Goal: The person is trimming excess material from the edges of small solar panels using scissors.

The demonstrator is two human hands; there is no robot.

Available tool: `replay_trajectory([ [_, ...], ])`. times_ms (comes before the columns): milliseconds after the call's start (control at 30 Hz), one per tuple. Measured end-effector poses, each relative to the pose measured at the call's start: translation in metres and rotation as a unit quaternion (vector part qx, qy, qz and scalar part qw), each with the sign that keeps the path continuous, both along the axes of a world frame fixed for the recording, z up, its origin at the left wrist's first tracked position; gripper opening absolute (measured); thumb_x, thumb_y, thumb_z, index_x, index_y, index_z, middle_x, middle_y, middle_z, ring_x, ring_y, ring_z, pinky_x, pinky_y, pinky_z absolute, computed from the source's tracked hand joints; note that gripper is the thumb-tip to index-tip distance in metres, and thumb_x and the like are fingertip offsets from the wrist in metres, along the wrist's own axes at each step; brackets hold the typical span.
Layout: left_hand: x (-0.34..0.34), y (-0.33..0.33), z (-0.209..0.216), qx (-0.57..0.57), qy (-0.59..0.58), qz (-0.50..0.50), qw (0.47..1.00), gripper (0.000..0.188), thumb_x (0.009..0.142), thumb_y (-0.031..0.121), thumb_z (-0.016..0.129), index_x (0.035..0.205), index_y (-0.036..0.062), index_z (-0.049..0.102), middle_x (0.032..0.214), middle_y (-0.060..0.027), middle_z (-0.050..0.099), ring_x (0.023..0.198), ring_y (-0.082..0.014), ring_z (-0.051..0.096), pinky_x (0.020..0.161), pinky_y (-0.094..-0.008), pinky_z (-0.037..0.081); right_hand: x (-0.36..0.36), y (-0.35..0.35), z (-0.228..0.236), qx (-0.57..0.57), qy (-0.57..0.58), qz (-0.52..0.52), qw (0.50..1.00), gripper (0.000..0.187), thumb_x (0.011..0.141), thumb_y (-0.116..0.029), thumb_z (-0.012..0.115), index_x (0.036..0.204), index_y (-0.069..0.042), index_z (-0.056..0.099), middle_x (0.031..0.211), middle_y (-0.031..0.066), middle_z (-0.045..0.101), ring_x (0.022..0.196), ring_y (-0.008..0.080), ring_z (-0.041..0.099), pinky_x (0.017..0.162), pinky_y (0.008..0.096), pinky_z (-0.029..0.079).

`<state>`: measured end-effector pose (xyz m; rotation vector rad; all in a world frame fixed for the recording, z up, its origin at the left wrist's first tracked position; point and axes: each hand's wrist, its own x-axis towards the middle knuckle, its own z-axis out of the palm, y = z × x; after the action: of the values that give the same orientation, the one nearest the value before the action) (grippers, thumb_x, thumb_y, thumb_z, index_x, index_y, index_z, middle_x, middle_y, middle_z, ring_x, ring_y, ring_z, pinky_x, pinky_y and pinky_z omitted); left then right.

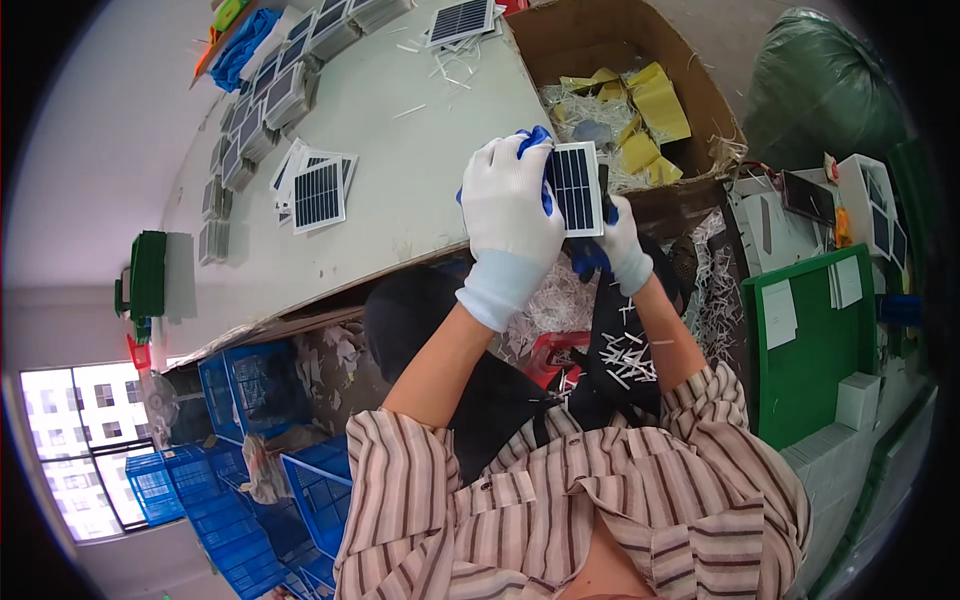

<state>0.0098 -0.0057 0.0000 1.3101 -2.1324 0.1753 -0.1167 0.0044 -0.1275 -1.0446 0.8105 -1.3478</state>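
The fingers (pixel 520 150) of the left hand (pixel 510 215), in a white glove with blue tips, curl around the left edge of a small solar panel (pixel 577 188) and clamp it; the right hand (pixel 622 245) sits mostly behind the panel, so only a few fingers show at its right edge, and whether they pinch it cannot be told. The panel is held in the air just above the near edge of the pale table (pixel 400 170).

Behind it an open cardboard box (pixel 600 40) holds yellow sheets and white shreds; its far corner is cut off by the picture's rim. At the right a green board (pixel 810 370) carries white rectangular labels, their print too small to read. Stacks of like panels (pixel 270 100) line the table's left side, and two lie loose (pixel 318 190). White strips (pixel 625 360) litter the dark lap.
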Motion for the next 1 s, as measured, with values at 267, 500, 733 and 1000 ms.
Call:
replay_trajectory([
  [267, 0.0, 0.0, -0.004, 0.021, 0.0, 0.007, 1.0, 0.041, 0.066, 0.003, 0.062, 0.106, 0.0047, 0.06, 0.11, -0.013, 0.056, 0.108, -0.032, 0.05, 0.094, -0.0414, 0.04, 0.004, 0.011, 0.006, 0.026, 0.002, 0.027, 0.999, 0.016, 0.081, -0.016, 0.063, 0.085, 0.0, 0.064, 0.071, 0.0012, 0.062, 0.063, 0.0057, 0.056, 0.059, 0.0219, 0.046],
  [500, -0.003, 0.001, -0.002, -0.007, 0.012, -0.004, 1.0, 0.034, 0.07, -0.004, 0.057, 0.102, 0.0061, 0.063, 0.103, -0.0119, 0.06, 0.102, -0.032, 0.054, 0.088, -0.0409, 0.043, 0.004, 0.012, 0.005, -0.065, 0.053, -0.026, 0.996, 0.014, 0.083, -0.015, 0.061, 0.083, -0.001, 0.064, 0.067, 0.0017, 0.063, 0.059, 0.0074, 0.058, 0.054, 0.0238, 0.045],
  [733, 0.002, -0.001, -0.006, 0.012, 0.01, 0.0, 1.0, 0.04, 0.064, 0.002, 0.061, 0.104, 0.0052, 0.061, 0.107, -0.0125, 0.057, 0.106, -0.0319, 0.051, 0.093, -0.0415, 0.04, -0.002, 0.007, 0.007, -0.02, 0.051, -0.005, 0.999, 0.014, 0.081, -0.014, 0.062, 0.084, -0.001, 0.064, 0.07, 0.0, 0.063, 0.061, 0.0052, 0.056, 0.055, 0.024, 0.045],
  [1000, 0.001, -0.002, -0.003, 0.02, 0.01, -0.013, 1.0, 0.04, 0.066, 0.002, 0.061, 0.106, 0.0059, 0.061, 0.106, -0.0121, 0.057, 0.105, -0.0316, 0.051, 0.092, -0.0416, 0.04, 0.0, 0.034, 0.025, 0.008, 0.062, 0.068, 0.996, 0.009, 0.072, -0.008, 0.067, 0.077, -0.001, 0.065, 0.068, 0.0047, 0.065, 0.058, 0.0099, 0.059, 0.054, 0.0251, 0.046],
])
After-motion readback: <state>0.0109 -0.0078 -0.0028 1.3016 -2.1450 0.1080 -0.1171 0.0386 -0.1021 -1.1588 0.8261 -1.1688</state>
